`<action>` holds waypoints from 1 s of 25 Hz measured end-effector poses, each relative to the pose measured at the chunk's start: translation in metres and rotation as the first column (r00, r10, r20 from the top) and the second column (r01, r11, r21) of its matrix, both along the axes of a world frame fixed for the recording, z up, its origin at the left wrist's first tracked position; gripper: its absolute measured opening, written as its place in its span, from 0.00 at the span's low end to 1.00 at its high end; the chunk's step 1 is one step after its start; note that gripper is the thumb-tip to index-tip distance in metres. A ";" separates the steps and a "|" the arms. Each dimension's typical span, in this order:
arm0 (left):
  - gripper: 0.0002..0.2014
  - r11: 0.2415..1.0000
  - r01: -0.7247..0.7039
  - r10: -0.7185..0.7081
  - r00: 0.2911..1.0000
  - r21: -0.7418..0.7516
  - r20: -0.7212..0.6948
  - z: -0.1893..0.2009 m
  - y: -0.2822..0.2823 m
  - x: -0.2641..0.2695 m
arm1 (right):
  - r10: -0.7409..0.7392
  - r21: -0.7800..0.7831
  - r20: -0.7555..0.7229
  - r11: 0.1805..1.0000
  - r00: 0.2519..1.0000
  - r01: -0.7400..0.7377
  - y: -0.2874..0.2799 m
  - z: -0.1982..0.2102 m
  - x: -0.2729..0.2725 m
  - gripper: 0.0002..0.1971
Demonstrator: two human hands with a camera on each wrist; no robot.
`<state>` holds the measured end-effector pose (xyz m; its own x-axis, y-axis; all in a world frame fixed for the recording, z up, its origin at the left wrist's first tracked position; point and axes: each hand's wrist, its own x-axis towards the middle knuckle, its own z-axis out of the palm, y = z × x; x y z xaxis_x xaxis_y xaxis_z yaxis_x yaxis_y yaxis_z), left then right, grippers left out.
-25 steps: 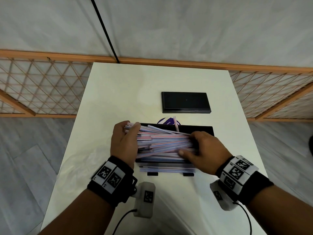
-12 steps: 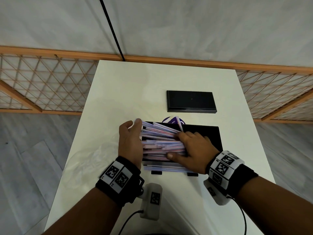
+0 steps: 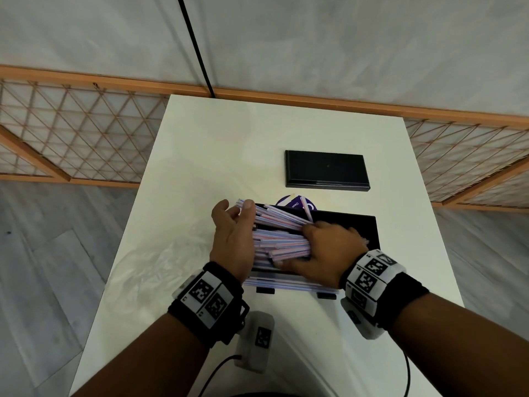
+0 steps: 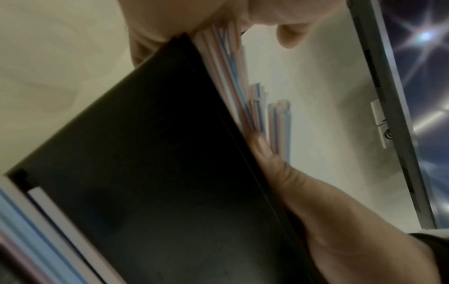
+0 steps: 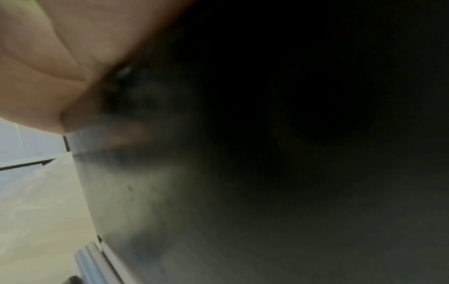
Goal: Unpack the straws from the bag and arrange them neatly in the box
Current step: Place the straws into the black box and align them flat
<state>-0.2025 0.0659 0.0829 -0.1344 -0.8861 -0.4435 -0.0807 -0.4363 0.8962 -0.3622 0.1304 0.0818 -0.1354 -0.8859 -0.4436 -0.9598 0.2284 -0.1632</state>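
A black box [image 3: 370, 229] sits mid-table, piled with pink, blue and white striped straws [image 3: 282, 224] that overhang its left end. My left hand [image 3: 234, 214] stands at that end, palm against the straw tips, thumb lying on top of the pile. My right hand [image 3: 313, 245] grips the middle of the bundle, fingers over it and thumb under its near side. More straws [image 3: 286, 283] lie along the box's front. In the left wrist view the straws [image 4: 228, 76] run along the box wall [image 4: 170, 173]. The right wrist view is mostly dark box wall [image 5: 218, 192].
The black lid [image 3: 326, 169] lies flat behind the box. A purple label [image 3: 293, 202] shows just past the box's far edge. Crumpled clear plastic bag [image 3: 160, 253] spreads over the table's left side. The table's [image 3: 229, 138] edges drop to grey floor on both sides.
My right hand has slid left along the bundle toward my left hand, bunching the straws at the box's left end. My left hand stayed at the straw tips.
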 end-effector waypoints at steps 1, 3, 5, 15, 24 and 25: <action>0.31 1.000 0.005 -0.005 1.000 0.003 -0.002 0.000 0.000 -0.001 | 0.008 -0.016 0.021 1.000 1.000 -0.008 0.000 0.000 0.003 0.43; 0.34 1.000 0.023 -0.023 1.000 -0.016 -0.004 0.001 0.000 -0.001 | 0.044 -0.051 0.055 0.998 0.997 -0.041 -0.002 -0.001 0.013 0.42; 0.32 0.997 0.055 -0.055 0.998 -0.051 0.000 0.001 0.000 0.000 | 0.043 -0.073 0.020 0.997 0.999 -0.041 -0.005 -0.001 0.016 0.43; 0.32 0.992 0.116 -0.109 0.987 -0.058 0.114 -0.021 -0.002 0.002 | 0.045 0.031 -0.003 0.998 0.999 -0.045 0.001 -0.006 0.004 0.49; 0.27 0.985 0.138 -0.128 0.987 -0.099 0.099 -0.017 0.001 0.001 | 0.030 -0.130 -0.012 0.991 0.999 -0.032 -0.008 -0.005 0.021 0.46; 0.31 0.977 0.183 -0.169 0.978 -0.112 0.121 -0.016 0.002 0.001 | 0.026 -0.119 -0.015 0.993 1.000 -0.027 -0.006 -0.004 0.020 0.48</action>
